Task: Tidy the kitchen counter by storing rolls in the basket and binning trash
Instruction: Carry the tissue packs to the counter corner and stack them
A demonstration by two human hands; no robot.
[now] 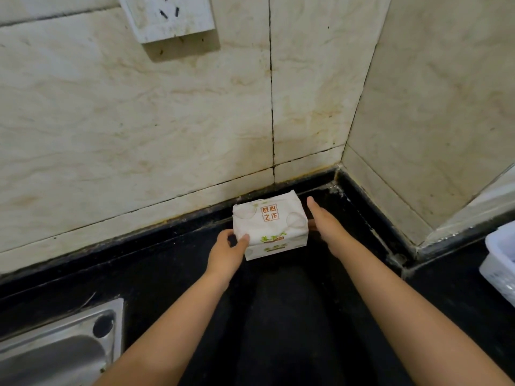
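Note:
A white tissue pack with orange and green print sits on the black counter, close to the tiled back wall near the corner. My left hand grips the pack's left end, thumb on top and fingers curled behind it. My right hand lies flat against the pack's right end, fingers straight and pointing toward the wall. Part of a white plastic basket shows at the right edge of the view.
A steel sink occupies the lower left corner. Stained cream wall tiles rise behind the counter and turn a corner at the right. A white wall socket hangs at the upper left.

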